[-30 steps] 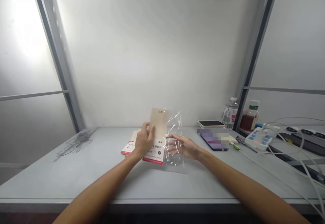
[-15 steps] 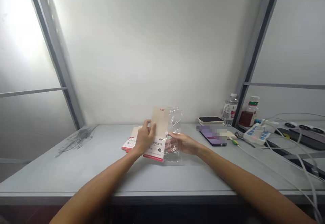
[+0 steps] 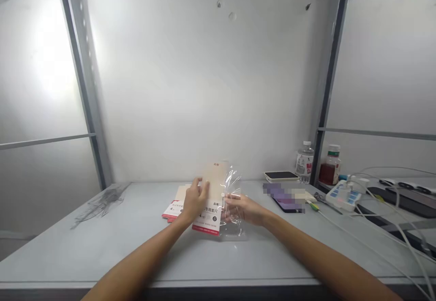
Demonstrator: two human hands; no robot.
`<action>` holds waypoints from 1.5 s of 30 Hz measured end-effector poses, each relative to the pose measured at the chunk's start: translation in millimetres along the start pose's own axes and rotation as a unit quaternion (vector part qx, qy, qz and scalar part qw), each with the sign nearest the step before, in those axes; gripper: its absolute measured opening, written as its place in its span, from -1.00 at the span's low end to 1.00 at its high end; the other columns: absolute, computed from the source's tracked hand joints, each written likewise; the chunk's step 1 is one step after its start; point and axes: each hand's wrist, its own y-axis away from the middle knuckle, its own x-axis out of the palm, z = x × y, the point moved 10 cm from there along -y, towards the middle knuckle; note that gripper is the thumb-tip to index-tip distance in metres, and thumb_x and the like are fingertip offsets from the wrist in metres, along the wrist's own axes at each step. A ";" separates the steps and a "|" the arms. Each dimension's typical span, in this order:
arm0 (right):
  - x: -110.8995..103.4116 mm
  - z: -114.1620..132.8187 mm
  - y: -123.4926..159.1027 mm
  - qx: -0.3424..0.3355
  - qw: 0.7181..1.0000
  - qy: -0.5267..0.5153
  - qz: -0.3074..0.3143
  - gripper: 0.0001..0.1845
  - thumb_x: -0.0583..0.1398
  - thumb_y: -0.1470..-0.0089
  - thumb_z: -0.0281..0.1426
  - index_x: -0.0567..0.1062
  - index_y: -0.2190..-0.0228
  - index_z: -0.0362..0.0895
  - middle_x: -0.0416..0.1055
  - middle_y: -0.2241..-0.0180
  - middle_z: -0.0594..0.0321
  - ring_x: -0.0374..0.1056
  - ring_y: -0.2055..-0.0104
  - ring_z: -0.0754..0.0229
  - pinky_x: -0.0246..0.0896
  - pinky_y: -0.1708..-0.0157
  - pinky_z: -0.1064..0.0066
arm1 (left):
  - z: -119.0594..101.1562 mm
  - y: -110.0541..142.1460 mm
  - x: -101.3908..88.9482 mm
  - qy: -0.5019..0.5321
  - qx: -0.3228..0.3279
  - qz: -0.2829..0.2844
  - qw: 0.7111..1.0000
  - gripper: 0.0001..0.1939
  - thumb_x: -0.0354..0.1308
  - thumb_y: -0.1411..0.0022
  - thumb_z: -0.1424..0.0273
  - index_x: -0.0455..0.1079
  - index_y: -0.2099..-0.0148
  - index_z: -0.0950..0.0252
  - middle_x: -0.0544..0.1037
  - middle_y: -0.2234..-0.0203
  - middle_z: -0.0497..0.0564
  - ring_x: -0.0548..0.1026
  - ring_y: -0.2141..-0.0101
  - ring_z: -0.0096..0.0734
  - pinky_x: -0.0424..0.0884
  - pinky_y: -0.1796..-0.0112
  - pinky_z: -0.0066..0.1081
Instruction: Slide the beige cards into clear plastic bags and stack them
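Note:
My left hand (image 3: 195, 201) grips a flat beige-and-white ruler-set packet (image 3: 213, 180) with a red lower edge, standing tilted upright on the grey table (image 3: 85, 255). My right hand (image 3: 241, 210) is at the packet's right side, pinching a clear plastic bag (image 3: 234, 201) whose film partly covers the fingers. The bag's lower end rests near the tabletop. Behind my left hand, more red-edged packets (image 3: 173, 210) lie in a loose stack, partly hidden by the hand.
Right of my hands lie a phone (image 3: 288, 203) with a pixelated screen, a black-and-white pad (image 3: 281, 175), a water bottle (image 3: 304, 162), a jar of dark red liquid (image 3: 329, 169), scissors (image 3: 325, 203) and a power strip (image 3: 342, 196) with white cables. Crumpled clear film (image 3: 100, 205) lies far left.
The whole scene sits lower in the view than before, as my head has tilted up. My hands, the packet and the bag keep nearly the same hold.

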 end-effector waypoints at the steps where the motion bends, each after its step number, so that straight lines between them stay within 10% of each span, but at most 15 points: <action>1: 0.0 -0.3 -0.2 -0.001 1.000 0.000 -0.001 -0.61 0.28 0.06 -0.23 0.34 0.25 -0.20 0.46 0.35 0.11 0.48 0.33 0.10 0.37 0.33 0.30 | 0.4 0.1 1.0 0.001 0.001 0.004 1.000 -0.59 -0.12 -0.18 0.05 0.27 0.19 0.27 0.20 0.77 -0.19 0.17 0.73 -0.53 0.00 0.69 -0.53; 35: 3.8 0.8 2.6 0.009 1.000 0.009 -0.019 -0.54 0.33 0.14 -0.26 0.40 0.21 -0.21 0.49 0.37 0.14 0.45 0.40 0.22 0.34 0.29 0.32 | 5.5 -2.0 -14.2 0.068 -0.054 -0.059 0.994 -0.60 -0.09 -0.17 0.03 0.27 0.22 0.26 0.24 0.76 -0.18 0.18 0.74 -0.55 0.04 0.69 -0.55; 45: 16.0 3.6 2.9 -0.025 0.997 0.063 0.020 -0.54 0.28 0.12 -0.14 0.46 0.24 -0.22 0.49 0.35 0.11 0.43 0.34 0.16 0.31 0.28 0.28 | 5.4 2.4 9.3 0.160 -0.067 0.014 0.985 -0.60 -0.11 -0.20 0.06 0.16 0.04 0.21 0.46 0.27 0.04 0.46 0.34 -0.38 0.37 0.37 -0.41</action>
